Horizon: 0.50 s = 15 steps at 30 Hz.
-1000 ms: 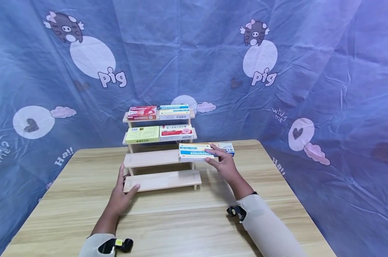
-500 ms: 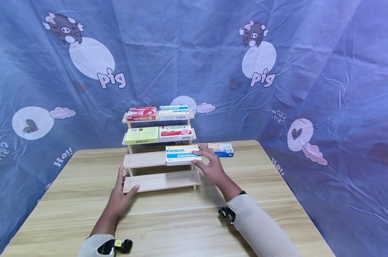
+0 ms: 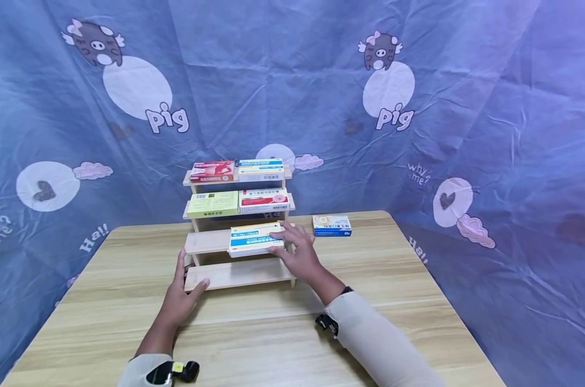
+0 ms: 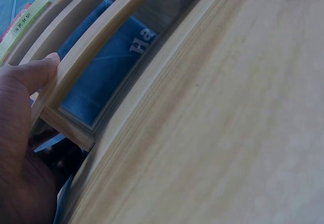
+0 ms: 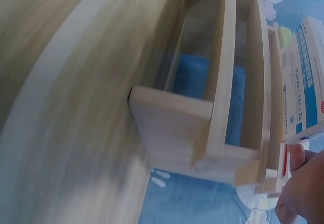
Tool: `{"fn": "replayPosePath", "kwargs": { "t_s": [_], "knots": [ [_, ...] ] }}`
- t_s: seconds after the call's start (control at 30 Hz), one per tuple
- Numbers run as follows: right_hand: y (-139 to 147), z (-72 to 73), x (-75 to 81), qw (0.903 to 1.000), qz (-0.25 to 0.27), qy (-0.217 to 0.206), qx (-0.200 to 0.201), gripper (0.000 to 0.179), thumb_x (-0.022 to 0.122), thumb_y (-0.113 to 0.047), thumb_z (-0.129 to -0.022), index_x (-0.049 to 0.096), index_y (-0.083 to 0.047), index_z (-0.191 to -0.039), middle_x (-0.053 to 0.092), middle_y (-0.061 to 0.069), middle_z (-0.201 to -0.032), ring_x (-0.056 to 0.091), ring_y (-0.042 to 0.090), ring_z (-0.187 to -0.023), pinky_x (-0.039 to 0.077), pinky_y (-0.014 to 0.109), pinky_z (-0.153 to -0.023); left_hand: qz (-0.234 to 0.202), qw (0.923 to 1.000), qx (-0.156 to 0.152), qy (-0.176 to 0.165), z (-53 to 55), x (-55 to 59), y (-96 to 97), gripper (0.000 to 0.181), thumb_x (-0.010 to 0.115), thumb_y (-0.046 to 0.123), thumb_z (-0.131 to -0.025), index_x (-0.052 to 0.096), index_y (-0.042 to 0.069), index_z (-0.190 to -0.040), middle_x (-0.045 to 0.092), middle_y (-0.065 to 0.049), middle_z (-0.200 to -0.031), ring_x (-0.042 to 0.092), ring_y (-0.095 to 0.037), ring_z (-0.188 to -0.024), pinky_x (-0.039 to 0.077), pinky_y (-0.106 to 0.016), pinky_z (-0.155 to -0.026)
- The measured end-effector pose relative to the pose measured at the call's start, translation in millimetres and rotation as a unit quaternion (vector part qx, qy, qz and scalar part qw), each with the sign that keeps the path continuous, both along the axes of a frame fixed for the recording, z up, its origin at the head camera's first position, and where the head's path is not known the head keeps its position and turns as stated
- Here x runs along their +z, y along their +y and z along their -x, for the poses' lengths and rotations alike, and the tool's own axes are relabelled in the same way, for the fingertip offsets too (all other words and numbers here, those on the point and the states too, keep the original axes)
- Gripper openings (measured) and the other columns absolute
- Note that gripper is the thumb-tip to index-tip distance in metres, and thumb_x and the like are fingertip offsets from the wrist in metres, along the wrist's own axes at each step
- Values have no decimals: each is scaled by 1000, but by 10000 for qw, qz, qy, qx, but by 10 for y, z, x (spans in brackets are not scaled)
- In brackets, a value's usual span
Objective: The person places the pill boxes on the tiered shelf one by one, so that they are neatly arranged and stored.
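A stepped wooden display rack with several tiers stands on the table. My left hand grips the left end of its lowest shelf; in the left wrist view its thumb lies over the board and the other fingers go under it. My right hand pinches a white, blue and yellow medicine box by its right end. This box overlaps the third shelf down and hangs slightly tilted. The right wrist view has the same medicine box above the thumb.
On the top shelf are a red box and a blue-white box. One tier lower sit a yellow-green box and a red-white box. A blue-orange box lies on the table, right of the rack. A blue cloth hangs behind.
My right hand has carried the medicine box leftward and slightly down, from the rack's right end to over the third shelf. The left hand stays on the rack.
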State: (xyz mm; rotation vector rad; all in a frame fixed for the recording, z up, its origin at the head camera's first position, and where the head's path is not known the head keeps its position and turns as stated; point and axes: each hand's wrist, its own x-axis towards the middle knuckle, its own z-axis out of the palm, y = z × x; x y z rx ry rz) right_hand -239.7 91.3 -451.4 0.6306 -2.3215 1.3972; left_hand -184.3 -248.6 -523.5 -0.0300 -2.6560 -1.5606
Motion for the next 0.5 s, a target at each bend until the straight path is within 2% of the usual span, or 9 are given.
{"fn": "replayPosePath", "kwargs": {
  "t_s": [0.13, 0.3, 0.5],
  "knots": [
    [-101, -1, 19, 9999, -141, 51, -25, 35, 85, -23, -94, 80, -13, -127, 62, 18, -158, 56, 38, -146, 14, 82, -122, 34, 10000, 2, -55, 6, 3, -3, 110, 68, 40, -109, -22, 44, -172, 30, -33, -174, 29, -57, -162, 21, -75, -129],
    [-257, -27, 48, 9997, -208, 13, 110, 33, 84, -25, -96, 78, -12, -126, 61, 15, -160, 54, 36, -150, 20, 71, -119, 105, 9999, 4, -94, 5, 11, -1, 110, 68, 42, -109, -22, 43, -172, 29, -34, -174, 30, -57, -161, 21, -75, -129],
    [-456, -25, 24, 9980, -566, 224, 180, 33, 83, -29, -97, 73, -10, -121, 61, 17, -160, 55, 33, -146, 24, 62, -112, 110, 9999, -1, 59, -5, 15, 18, 110, 69, 36, -109, -20, 39, -174, 32, -35, -172, 36, -59, -156, 25, -76, -127]
  ]
}}
